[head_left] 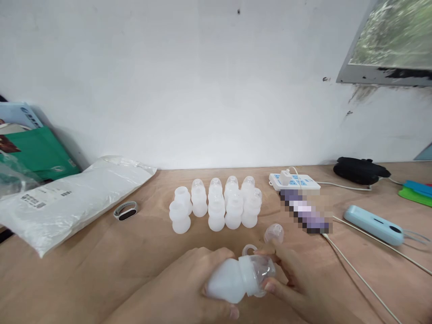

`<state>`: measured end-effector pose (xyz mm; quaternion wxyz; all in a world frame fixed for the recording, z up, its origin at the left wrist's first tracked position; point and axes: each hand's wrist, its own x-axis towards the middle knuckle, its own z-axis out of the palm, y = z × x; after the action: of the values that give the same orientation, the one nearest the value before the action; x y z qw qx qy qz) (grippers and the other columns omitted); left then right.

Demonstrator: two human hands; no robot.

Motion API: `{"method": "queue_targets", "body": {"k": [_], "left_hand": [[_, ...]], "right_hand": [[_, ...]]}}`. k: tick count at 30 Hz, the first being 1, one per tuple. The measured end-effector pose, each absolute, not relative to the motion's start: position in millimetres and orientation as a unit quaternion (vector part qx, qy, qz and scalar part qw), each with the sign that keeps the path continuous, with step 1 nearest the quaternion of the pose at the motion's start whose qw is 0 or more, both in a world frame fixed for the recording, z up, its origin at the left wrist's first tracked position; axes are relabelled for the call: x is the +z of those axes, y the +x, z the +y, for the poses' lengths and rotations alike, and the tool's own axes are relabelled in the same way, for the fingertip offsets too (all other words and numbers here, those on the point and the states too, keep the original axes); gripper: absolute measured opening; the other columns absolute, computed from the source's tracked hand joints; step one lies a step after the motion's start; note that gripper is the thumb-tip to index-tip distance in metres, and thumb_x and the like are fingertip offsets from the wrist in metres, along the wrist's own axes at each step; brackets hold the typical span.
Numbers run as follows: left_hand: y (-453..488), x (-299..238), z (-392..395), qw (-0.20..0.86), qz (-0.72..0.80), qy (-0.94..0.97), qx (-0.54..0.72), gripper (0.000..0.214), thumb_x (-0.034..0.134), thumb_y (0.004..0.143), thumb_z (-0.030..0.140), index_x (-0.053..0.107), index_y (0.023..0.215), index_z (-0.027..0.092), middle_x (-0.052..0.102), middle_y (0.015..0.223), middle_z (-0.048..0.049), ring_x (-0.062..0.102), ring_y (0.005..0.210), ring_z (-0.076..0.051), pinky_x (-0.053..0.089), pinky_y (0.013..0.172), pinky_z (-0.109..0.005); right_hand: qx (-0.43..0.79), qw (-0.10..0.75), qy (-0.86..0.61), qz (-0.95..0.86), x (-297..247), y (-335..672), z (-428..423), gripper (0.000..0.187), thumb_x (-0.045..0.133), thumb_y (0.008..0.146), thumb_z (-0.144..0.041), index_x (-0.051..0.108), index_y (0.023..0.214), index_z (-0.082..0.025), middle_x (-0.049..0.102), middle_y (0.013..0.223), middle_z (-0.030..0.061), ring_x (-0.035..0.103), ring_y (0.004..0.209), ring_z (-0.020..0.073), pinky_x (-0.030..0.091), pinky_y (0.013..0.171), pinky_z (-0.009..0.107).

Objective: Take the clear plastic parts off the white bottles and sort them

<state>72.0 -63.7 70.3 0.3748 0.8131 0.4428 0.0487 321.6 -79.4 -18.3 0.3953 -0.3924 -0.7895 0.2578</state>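
A translucent white baby bottle [226, 281] lies tilted nearly sideways between my hands, low in the head view. My left hand [189, 288] is wrapped round its rounded body. With thumb and fingers my right hand [290, 279] grips the clear cap [265, 270] over its top, beside a white collar. Just beyond are a loose clear cap [274, 233] and a whitish ring [249, 249], partly hidden behind the bottle. Farther back, several capped baby bottles [232, 209] stand upright in rows. Two open bottles [180, 220] without caps stand at their left end.
On the left lie a white plastic mailing bag [77, 193] and a fitness band [125, 210]. A power strip [297, 183], a blurred-out phone-like object [305, 211], a light blue device [373, 222], cables and a black case [361, 170] occupy the right side. The wall closes off the back.
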Motion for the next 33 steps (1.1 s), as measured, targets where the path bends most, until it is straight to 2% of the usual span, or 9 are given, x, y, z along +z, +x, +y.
{"method": "queue_targets", "body": {"k": [5, 9, 13, 18, 21, 24, 28, 30, 33], "left_hand": [[66.3, 74.7, -58.4, 0.578, 0.431, 0.692, 0.028, 0.032, 0.078, 0.067, 0.035, 0.068, 0.094, 0.021, 0.058, 0.073, 0.0057, 0.052, 0.066, -0.013, 0.034, 0.053, -0.020], [62.3, 71.6, -53.0, 0.630, 0.426, 0.649, 0.017, 0.035, 0.080, 0.062, 0.033, 0.066, 0.092, 0.020, 0.058, 0.074, 0.0060, 0.053, 0.067, -0.013, 0.036, 0.056, -0.020], [63.3, 73.5, -56.3, 0.536, 0.457, 0.709, 0.032, 0.035, 0.077, 0.066, 0.037, 0.067, 0.096, 0.022, 0.063, 0.081, 0.0034, 0.059, 0.073, -0.017, 0.038, 0.057, -0.022], [69.9, 72.3, -64.8, 0.366, 0.470, 0.801, 0.059, 0.022, 0.070, 0.075, 0.032, 0.066, 0.096, 0.025, 0.070, 0.087, 0.0019, 0.064, 0.077, -0.021, 0.041, 0.062, -0.026], [73.7, 64.5, -65.3, 0.286, 0.463, 0.837, 0.057, 0.026, 0.069, 0.078, 0.031, 0.064, 0.103, 0.024, 0.073, 0.094, -0.0004, 0.067, 0.083, -0.025, 0.044, 0.066, -0.029], [78.0, 53.8, -64.0, 0.203, 0.443, 0.872, 0.042, 0.028, 0.064, 0.083, 0.030, 0.060, 0.110, 0.023, 0.074, 0.099, -0.0042, 0.069, 0.084, -0.028, 0.048, 0.071, -0.032], [83.6, 42.4, -63.4, 0.078, 0.432, 0.898, 0.017, 0.046, 0.062, 0.085, 0.020, 0.052, 0.130, 0.018, 0.072, 0.114, -0.0127, 0.068, 0.096, -0.034, 0.052, 0.083, -0.044], [84.6, 41.3, -63.9, 0.058, 0.433, 0.899, 0.004, 0.052, 0.062, 0.084, 0.016, 0.049, 0.134, 0.015, 0.071, 0.115, -0.0148, 0.067, 0.098, -0.035, 0.052, 0.085, -0.047], [82.5, 48.7, -65.3, 0.104, 0.432, 0.896, 0.025, 0.041, 0.060, 0.087, 0.022, 0.053, 0.128, 0.018, 0.072, 0.113, -0.0121, 0.067, 0.097, -0.033, 0.050, 0.083, -0.043]], "right_hand": [[0.218, 0.371, -0.361, -0.827, -0.5, 320.3, -79.7, 0.036, 0.060, 0.092, -0.054, 0.064, 0.114, -0.025, 0.073, 0.089, 0.0063, 0.071, 0.082, 0.0244, 0.059, 0.070, 0.032], [0.190, 0.374, -0.344, -0.840, -6.4, 318.7, -80.3, 0.040, 0.059, 0.093, -0.054, 0.061, 0.122, -0.027, 0.074, 0.095, 0.0063, 0.071, 0.081, 0.0240, 0.060, 0.069, 0.031], [0.220, 0.391, -0.369, -0.814, -21.4, 321.0, -80.0, 0.035, 0.059, 0.094, -0.052, 0.061, 0.119, -0.028, 0.073, 0.098, 0.0068, 0.071, 0.086, 0.0234, 0.061, 0.074, 0.033], [0.357, 0.402, -0.402, -0.741, -26.2, 324.0, -78.2, 0.036, 0.060, 0.094, -0.051, 0.059, 0.120, -0.026, 0.069, 0.106, 0.0089, 0.068, 0.095, 0.0235, 0.059, 0.083, 0.038], [0.436, 0.423, -0.395, -0.689, -13.7, 316.3, -76.1, 0.035, 0.062, 0.091, -0.055, 0.062, 0.103, -0.023, 0.068, 0.090, 0.0054, 0.067, 0.079, 0.0196, 0.058, 0.068, 0.030], [0.499, 0.420, -0.402, -0.643, -1.7, 308.1, -73.3, 0.038, 0.064, 0.088, -0.059, 0.057, 0.085, -0.021, 0.063, 0.068, -0.0003, 0.060, 0.060, 0.0143, 0.050, 0.054, 0.024], [0.531, 0.420, -0.415, -0.608, -1.6, 305.8, -69.1, 0.043, 0.064, 0.086, -0.061, 0.053, 0.080, -0.020, 0.057, 0.057, -0.0041, 0.052, 0.049, 0.0107, 0.041, 0.046, 0.021], [0.540, 0.424, -0.411, -0.600, -3.7, 306.7, -67.9, 0.043, 0.065, 0.086, -0.061, 0.052, 0.081, -0.021, 0.056, 0.057, -0.0048, 0.051, 0.048, 0.0100, 0.040, 0.045, 0.021], [0.539, 0.422, -0.390, -0.616, -3.2, 307.4, -68.8, 0.042, 0.062, 0.088, -0.062, 0.052, 0.082, -0.021, 0.059, 0.060, -0.0030, 0.055, 0.053, 0.0118, 0.046, 0.051, 0.024]]}}
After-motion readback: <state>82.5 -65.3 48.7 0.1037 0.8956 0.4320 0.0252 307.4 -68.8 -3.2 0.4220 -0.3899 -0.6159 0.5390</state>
